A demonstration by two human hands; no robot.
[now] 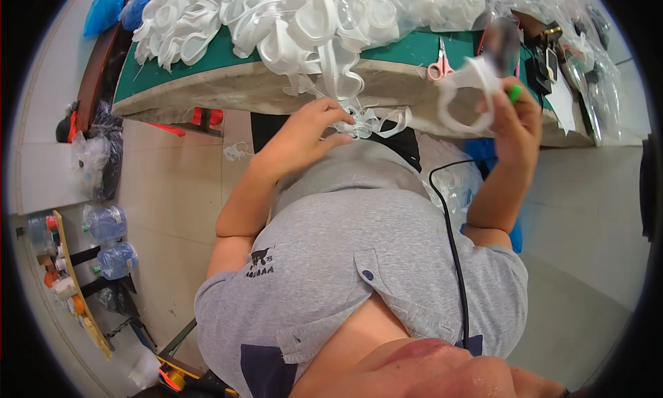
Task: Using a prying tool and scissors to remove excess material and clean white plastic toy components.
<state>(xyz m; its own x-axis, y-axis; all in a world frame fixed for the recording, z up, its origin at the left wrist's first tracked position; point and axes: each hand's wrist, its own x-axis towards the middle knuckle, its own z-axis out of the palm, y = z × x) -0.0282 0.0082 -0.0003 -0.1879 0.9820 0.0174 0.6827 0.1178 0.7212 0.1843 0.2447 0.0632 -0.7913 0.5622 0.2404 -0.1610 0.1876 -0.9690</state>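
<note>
My right hand (516, 125) is raised over the table's right front edge, fingers closed on a white ring-shaped piece (447, 108) with a wavy rim. A small bright green thing (514, 93) also shows at its fingers; I cannot make out its kind. My left hand (311, 132) is above my lap, thumb and fingers apart, beside thin white trimmings (373, 124). Just beyond it, a strip of curled white pieces (338, 70) hangs over the table edge from a large heap (276, 18).
Pink-handled scissors (440, 68) lie on the green tabletop (407, 51). Clear plastic bags (442, 4) stand behind. A black cable (449, 225) runs down my front. Large water bottles (116, 260) are at the left, and a blurred dark object (502, 44) is above my right hand.
</note>
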